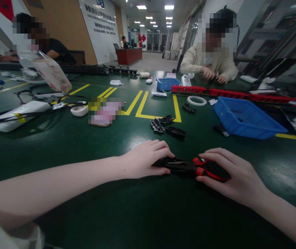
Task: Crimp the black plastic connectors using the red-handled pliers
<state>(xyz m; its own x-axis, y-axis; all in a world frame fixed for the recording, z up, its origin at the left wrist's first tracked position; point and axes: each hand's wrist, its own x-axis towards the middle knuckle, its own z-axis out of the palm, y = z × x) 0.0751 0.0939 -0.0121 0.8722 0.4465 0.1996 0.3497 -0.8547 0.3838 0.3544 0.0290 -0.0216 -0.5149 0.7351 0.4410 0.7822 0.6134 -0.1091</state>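
Note:
My right hand [231,173] is closed around the red and black handles of a pair of pliers [201,167], whose jaws point left. Pinched in my left hand [148,159] is a small black plastic part [163,162], and the plier jaws meet it or lie against it; the exact contact is too dark to make out. Beyond my hands, several similar black parts [176,132] lie loose on the green table [127,207].
At the right stands a blue bin [249,119], with a white tape ring [196,100] left of it. A phone [106,113] and a white device with black cables [20,114] lie to the left. Across the table sits a person [210,62] near red strips [228,94].

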